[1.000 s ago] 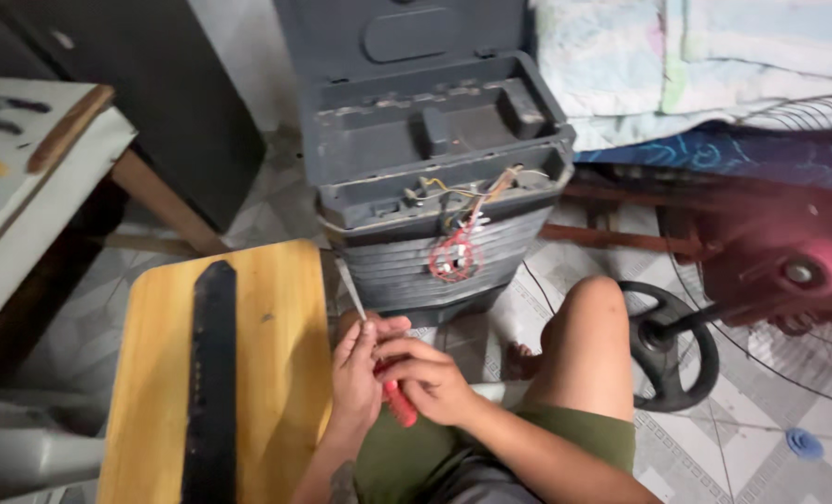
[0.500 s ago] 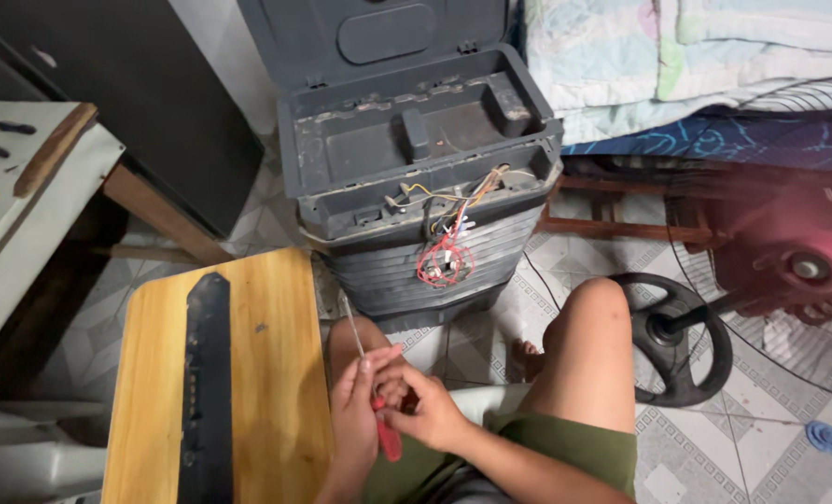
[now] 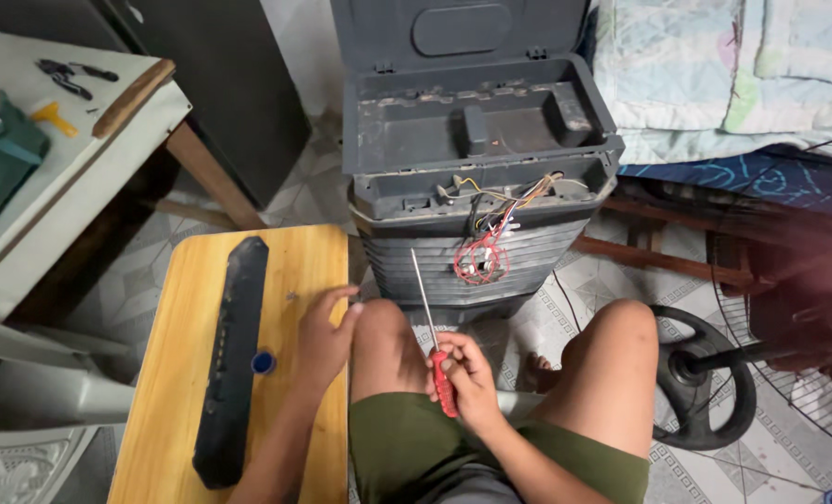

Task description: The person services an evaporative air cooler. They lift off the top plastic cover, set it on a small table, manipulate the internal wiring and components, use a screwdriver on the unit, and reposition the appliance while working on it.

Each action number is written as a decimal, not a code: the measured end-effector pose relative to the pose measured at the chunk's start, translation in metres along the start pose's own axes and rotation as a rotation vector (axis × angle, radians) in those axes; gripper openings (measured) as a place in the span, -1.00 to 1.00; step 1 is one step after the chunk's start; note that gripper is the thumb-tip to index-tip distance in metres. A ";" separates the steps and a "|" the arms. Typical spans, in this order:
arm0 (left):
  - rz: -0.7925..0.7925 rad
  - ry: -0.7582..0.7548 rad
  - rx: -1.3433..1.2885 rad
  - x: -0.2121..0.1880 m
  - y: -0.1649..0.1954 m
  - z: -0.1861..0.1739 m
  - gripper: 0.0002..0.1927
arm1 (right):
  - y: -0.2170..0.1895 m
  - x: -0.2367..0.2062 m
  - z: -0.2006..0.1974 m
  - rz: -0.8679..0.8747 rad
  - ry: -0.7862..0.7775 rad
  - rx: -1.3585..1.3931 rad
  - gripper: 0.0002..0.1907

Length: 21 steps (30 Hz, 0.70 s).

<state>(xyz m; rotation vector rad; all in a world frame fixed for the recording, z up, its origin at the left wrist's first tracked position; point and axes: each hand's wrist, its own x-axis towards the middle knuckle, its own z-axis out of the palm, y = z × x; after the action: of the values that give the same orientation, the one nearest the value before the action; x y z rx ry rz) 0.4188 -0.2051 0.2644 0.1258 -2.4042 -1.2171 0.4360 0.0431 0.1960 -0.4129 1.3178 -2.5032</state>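
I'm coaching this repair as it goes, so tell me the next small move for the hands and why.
Probably pinch up the small screw with the left hand. Its fingertips rest on the yellow wooden stool top just beside that screw, while the right hand grips the red-handled screwdriver shaft-up towards the opened grey plastic air cooler with loose wires.

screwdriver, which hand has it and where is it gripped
The right hand holds the screwdriver by its red handle, shaft pointing up. The left hand holds nothing, resting on the wooden stool.
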 end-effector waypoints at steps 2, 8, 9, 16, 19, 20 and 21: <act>-0.169 -0.013 -0.048 -0.008 -0.013 0.005 -0.71 | -0.001 0.001 0.000 0.002 0.009 -0.026 -0.60; -0.437 -0.280 -0.946 -0.055 -0.014 0.050 -0.73 | 0.010 0.011 0.016 0.104 -0.043 -0.136 -0.62; -0.435 -0.306 -0.939 -0.058 -0.010 0.053 -0.72 | 0.011 0.011 0.019 0.109 -0.055 -0.129 -0.63; -0.464 -0.306 -0.993 -0.058 0.017 0.055 -0.75 | 0.008 0.009 0.019 0.152 -0.044 -0.132 -0.64; -0.371 -0.268 -0.865 -0.057 0.016 0.055 -0.76 | 0.005 0.007 0.019 0.174 -0.048 -0.181 -0.62; -0.315 -0.253 -0.788 -0.056 0.014 0.054 -0.76 | 0.003 0.007 0.021 0.168 -0.063 -0.202 -0.61; -0.303 -0.274 -0.681 -0.057 0.010 0.049 -0.76 | 0.000 0.007 0.024 0.184 -0.053 -0.250 -0.61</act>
<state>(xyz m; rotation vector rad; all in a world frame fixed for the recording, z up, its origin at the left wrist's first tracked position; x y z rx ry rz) 0.4502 -0.1474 0.2277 0.1178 -2.0825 -2.2491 0.4384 0.0225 0.2097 -0.3874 1.5765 -2.1732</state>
